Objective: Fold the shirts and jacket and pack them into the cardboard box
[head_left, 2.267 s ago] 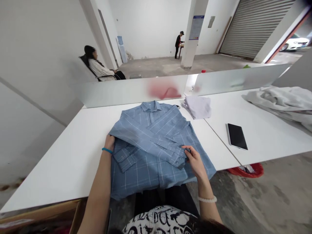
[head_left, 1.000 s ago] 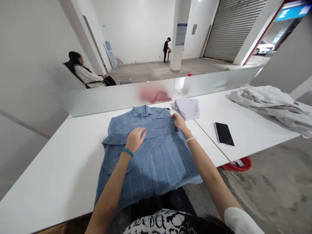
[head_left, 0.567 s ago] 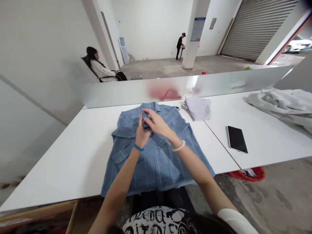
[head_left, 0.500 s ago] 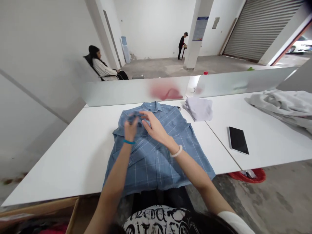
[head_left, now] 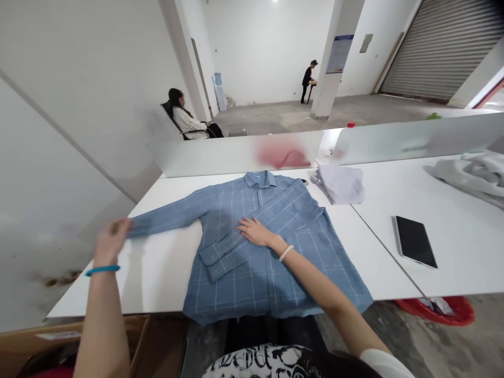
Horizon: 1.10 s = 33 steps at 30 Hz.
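A blue checked long-sleeved shirt (head_left: 236, 210) lies front up on the white table (head_left: 165, 278), its collar at the far side and its hem at the near edge. My left hand (head_left: 111, 239), with a teal band at the wrist, is closed on the cuff end of the sleeve on the left and holds it stretched out past the shirt's side. My right hand (head_left: 258, 232), wearing a white bracelet, rests flat with fingers spread on the shirt's front. Beneath it the other sleeve crosses the body diagonally, cuff toward the lower left.
Right of the shirt lie a folded pale lilac garment (head_left: 340, 184), a black-screened tablet (head_left: 415, 241) and a grey-white cloth heap (head_left: 476, 176). A frosted divider (head_left: 220, 156) edges the table. A cardboard box (head_left: 137, 336) and red basket (head_left: 460, 312) stand below. Two people are beyond.
My left hand has swung out to the left, pulling the sleeve from over the shirt to full length. My right hand has lowered onto the shirt's front and flattened. The view has shifted slightly.
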{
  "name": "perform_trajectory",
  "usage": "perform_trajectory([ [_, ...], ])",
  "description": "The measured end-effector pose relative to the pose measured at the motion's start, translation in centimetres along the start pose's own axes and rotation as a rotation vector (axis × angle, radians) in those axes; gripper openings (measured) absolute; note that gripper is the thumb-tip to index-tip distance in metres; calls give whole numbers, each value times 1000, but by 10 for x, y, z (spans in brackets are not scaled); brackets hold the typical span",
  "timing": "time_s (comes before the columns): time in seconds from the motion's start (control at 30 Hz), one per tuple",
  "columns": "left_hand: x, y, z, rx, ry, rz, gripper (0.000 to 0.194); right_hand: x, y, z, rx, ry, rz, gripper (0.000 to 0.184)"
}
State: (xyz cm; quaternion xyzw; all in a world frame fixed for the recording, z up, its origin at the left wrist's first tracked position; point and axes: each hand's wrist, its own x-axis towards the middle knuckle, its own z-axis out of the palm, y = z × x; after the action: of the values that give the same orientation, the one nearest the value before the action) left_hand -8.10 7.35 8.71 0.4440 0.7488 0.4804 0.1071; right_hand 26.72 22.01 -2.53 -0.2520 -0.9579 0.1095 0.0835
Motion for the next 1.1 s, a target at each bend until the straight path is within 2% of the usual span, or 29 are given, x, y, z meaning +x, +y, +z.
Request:
perform_trajectory([
  [0.07,-25,-3,28,144,-258,-44,39,-26,35,-16,-59,40,173,48],
  [0.1,-39,-4,46,230,-440,-44,40,-44,56,-24,-91,70,293,53],
  [0.13,-54,-4,64,304,-545,13,41,-64,76,-32,-126,103,439,56],
  [0.17,-67,-5,82,369,-589,63,44,-85,95,-39,-164,132,597,59],
  [0.23,-86,-9,110,455,-586,167,49,-123,125,-48,-194,167,824,61],
  [0.27,-90,-12,119,481,-559,204,49,-139,134,-51,-195,175,887,60],
  [0.33,-89,-19,129,509,-515,248,43,-157,144,-55,-181,180,923,55],
  [0.4,-77,-22,131,518,-525,273,35,-163,147,-58,-168,203,903,46],
  [0.47,-58,-18,129,480,-606,284,31,-164,148,-61,-176,278,889,36],
  [0.57,-25,5,129,308,-705,257,35,-168,152,-63,-223,405,948,33],
  [0.67,9,35,136,102,-638,206,45,-176,155,-60,-281,373,965,31],
  [0.8,41,65,153,3,-597,250,46,-176,158,-56,-346,214,806,37],
  [0.87,50,73,159,27,-558,312,41,-171,160,-59,-339,203,875,35],
  [0.97,59,77,165,60,-406,391,32,-164,164,-66,-287,235,1066,31],
  [1.03,62,73,171,12,-326,320,25,-164,161,-71,-243,224,1122,29],
  [1.1,59,63,180,-107,-294,99,23,-170,153,-74,-211,232,1105,32],
])
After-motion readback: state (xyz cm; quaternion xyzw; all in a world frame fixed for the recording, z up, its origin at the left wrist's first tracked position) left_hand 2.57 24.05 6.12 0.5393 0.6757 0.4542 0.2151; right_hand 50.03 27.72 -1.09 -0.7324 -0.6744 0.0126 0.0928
